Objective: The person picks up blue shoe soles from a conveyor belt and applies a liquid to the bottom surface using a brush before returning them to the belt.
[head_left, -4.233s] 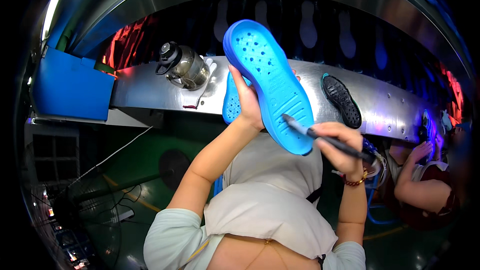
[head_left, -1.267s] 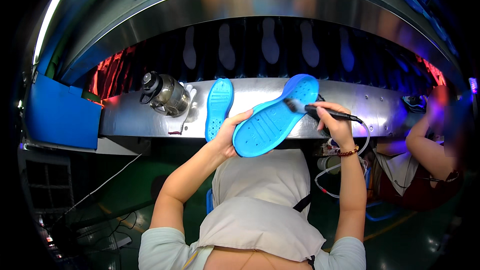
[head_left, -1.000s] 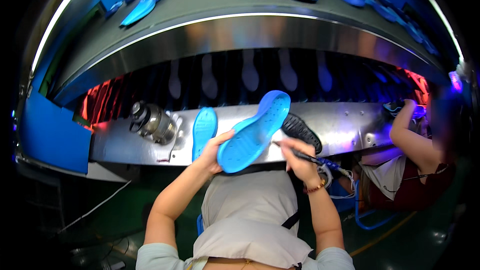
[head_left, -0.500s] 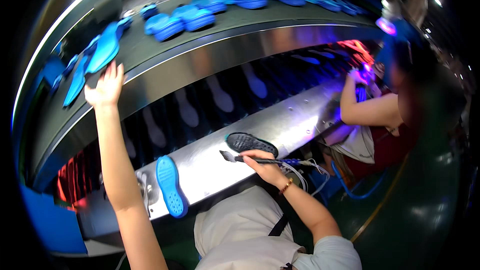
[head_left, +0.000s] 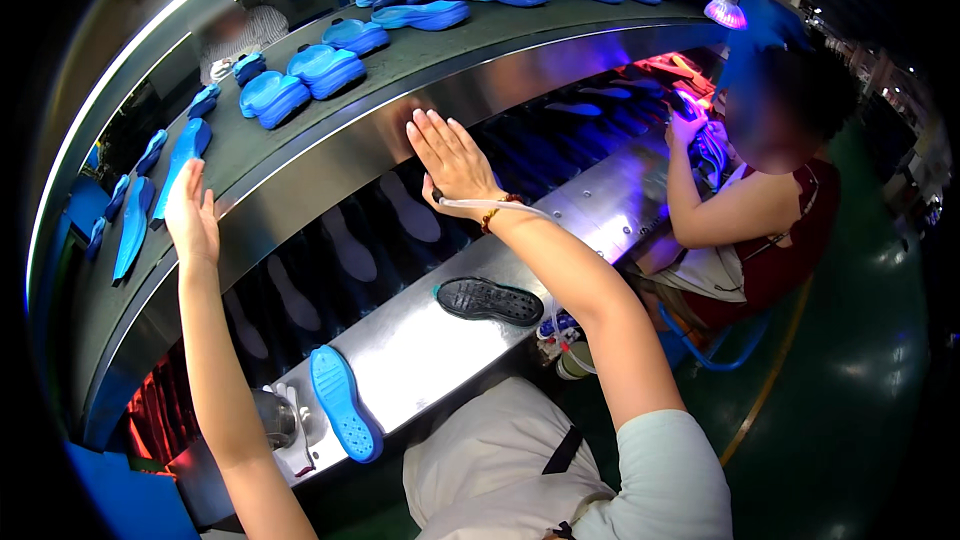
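Note:
My left hand (head_left: 194, 215) reaches over the belt's near edge with its fingers stretched out, right beside a blue shoe sole (head_left: 187, 145); whether they touch, I cannot tell. Raised at the belt's metal side wall, my right hand (head_left: 455, 162) has its long fingers extended. A brush (head_left: 437, 196) with a clear tube (head_left: 505, 205) stays held in that palm; its bristles are hidden. On the metal ledge (head_left: 400, 372) below lie a blue sole (head_left: 343, 402), set lengthwise toward me, and a black sole (head_left: 488, 301) with a studded surface.
Several blue soles (head_left: 325, 70) ride on the dark belt (head_left: 240, 155). Beneath it, sole shapes (head_left: 350, 243) show in a dark slot. A metal cup (head_left: 275, 418) stands at the ledge's left. A co-worker (head_left: 745, 200) sits at the right; another person (head_left: 245, 35) is beyond the belt.
My right hand has risen from the black sole to the belt's side, its fingers unfolding while it keeps the brush. My left hand stays at the belt; the soles there have shifted left.

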Demonstrator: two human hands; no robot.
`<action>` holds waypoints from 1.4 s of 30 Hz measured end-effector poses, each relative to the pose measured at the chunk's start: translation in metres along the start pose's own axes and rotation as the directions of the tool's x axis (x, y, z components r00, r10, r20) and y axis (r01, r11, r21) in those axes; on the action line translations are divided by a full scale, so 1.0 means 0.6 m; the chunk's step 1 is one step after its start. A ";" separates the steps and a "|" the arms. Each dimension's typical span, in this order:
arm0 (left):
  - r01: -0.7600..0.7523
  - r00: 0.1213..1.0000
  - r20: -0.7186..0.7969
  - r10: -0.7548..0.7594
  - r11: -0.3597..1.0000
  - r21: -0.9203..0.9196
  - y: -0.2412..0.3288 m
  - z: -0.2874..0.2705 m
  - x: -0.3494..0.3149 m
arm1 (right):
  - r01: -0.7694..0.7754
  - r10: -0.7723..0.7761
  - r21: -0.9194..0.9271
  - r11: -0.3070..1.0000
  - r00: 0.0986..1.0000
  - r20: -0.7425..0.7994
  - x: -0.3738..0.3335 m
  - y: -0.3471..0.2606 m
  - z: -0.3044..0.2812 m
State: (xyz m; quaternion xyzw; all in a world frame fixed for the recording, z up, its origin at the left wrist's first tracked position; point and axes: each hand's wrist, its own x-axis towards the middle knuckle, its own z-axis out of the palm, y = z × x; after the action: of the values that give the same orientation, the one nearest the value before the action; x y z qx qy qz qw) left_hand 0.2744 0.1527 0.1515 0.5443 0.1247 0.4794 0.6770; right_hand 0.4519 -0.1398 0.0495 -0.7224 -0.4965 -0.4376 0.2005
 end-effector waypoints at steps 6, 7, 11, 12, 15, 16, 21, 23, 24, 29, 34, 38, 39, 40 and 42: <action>-0.160 0.985 0.127 0.121 0.916 0.369 -0.005 0.010 -0.010 | 0.036 -0.025 -0.138 0.990 0.997 0.074 0.013 0.020 0.066; -0.109 0.993 0.089 0.078 0.895 0.432 0.009 0.022 -0.024 | 0.041 -0.032 -0.126 0.991 0.997 0.076 0.014 0.019 0.075; -0.165 0.984 0.148 0.099 0.819 0.549 0.015 0.058 -0.044 | 0.051 -0.033 -0.182 0.982 0.995 0.099 0.014 0.028 0.096; -0.200 0.967 0.241 0.077 0.815 0.543 0.007 0.067 -0.042 | 0.050 -0.030 -0.218 0.975 0.995 0.091 0.015 0.036 0.097; -0.382 0.923 0.371 0.099 0.122 0.916 -0.016 0.090 -0.049 | 0.048 -0.050 -0.078 0.996 0.999 -0.016 0.007 0.042 0.114; -0.393 0.918 0.386 0.091 0.084 0.916 -0.015 0.104 -0.051 | 0.047 -0.048 -0.046 0.998 0.998 -0.030 0.003 0.047 0.107; -0.372 0.917 0.353 0.186 0.076 0.925 -0.024 0.136 -0.005 | 0.061 -0.069 -0.062 0.996 0.989 -0.131 0.015 0.034 0.114; -0.370 0.915 0.357 0.190 0.039 0.928 -0.030 0.178 -0.004 | 0.069 -0.078 -0.066 0.995 0.985 -0.155 0.015 0.036 0.113; -0.380 0.905 0.371 0.206 0.007 0.925 -0.041 0.193 -0.001 | 0.087 -0.104 -0.095 0.992 0.976 -0.190 0.013 0.037 0.125; -0.308 0.940 0.320 0.119 -0.108 0.945 -0.059 0.280 0.014 | 0.079 -0.092 -0.078 0.994 0.977 -0.191 0.004 0.044 0.126; -0.109 0.990 0.105 -0.092 -0.045 0.993 -0.040 0.282 0.067 | 0.124 -0.149 -0.119 0.985 0.962 -0.228 0.008 0.048 0.134; 0.116 0.984 -0.106 -0.145 0.069 0.991 -0.070 0.266 0.148 | 0.114 -0.154 -0.168 0.979 0.957 -0.246 0.007 0.054 0.141; 0.032 0.992 -0.026 -0.127 0.047 0.998 -0.076 0.254 0.148 | 0.120 -0.157 -0.151 0.981 0.952 -0.263 0.007 0.051 0.145; -0.053 0.992 0.055 -0.111 0.023 0.998 -0.085 0.247 0.147 | 0.122 -0.159 -0.143 0.982 0.947 -0.278 0.009 0.052 0.149; -0.162 0.981 0.150 -0.119 -0.090 0.983 -0.095 0.242 0.146 | 0.133 -0.171 -0.150 0.980 0.945 -0.279 0.008 0.054 0.151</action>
State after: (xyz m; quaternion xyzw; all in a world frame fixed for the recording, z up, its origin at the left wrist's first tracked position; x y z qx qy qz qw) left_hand 0.4488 0.1345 0.1881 0.9108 0.3641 0.1869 0.0545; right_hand 0.5205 -0.0853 0.0099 -0.6213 -0.4864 -0.5844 0.1897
